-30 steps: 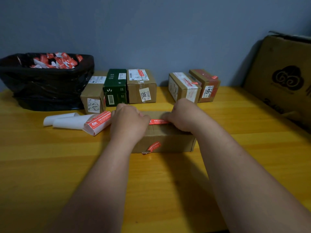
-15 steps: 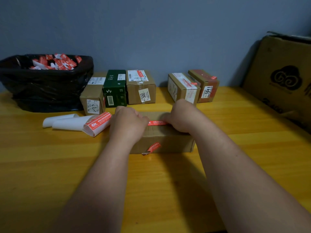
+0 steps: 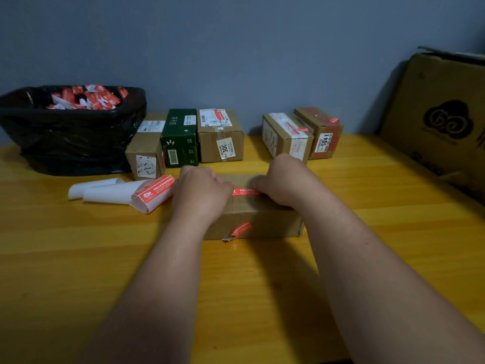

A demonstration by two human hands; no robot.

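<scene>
A yellow wooden table (image 3: 78,258) fills the view and runs back to a grey-blue wall. At the far right a big cardboard carton (image 3: 441,122) with a dark cloud logo leans at the table's edge. At the far left sits a black rubbish bag (image 3: 73,143), its mouth full of red-and-white sticker scraps (image 3: 89,98).

In the middle of the table, right in front of the person, lies a plain cardboard box (image 3: 262,222), flat on its base with its long side facing the camera. Both bare forearms reach to it. The left hand (image 3: 202,191) and the right hand (image 3: 284,182) rest on its top, fingers curled tight. Each pinches one end of a red sticker strip (image 3: 245,191) that lies across the lid between them. The fingertips are mostly hidden behind the backs of the hands.

Behind the box, five parcels stand in a row by the wall: a brown parcel (image 3: 145,153), a green box (image 3: 179,139) touching it, a taped parcel (image 3: 220,137) marked 300, then, apart from these, a labelled parcel (image 3: 287,136) and a reddish one (image 3: 321,130) marked 5041.

Just left of the left hand lies a roll of sticker backing paper (image 3: 126,191), white with a red sticker at its near end. A second red sticker (image 3: 240,229) hangs half peeled on the box's front face.
</scene>
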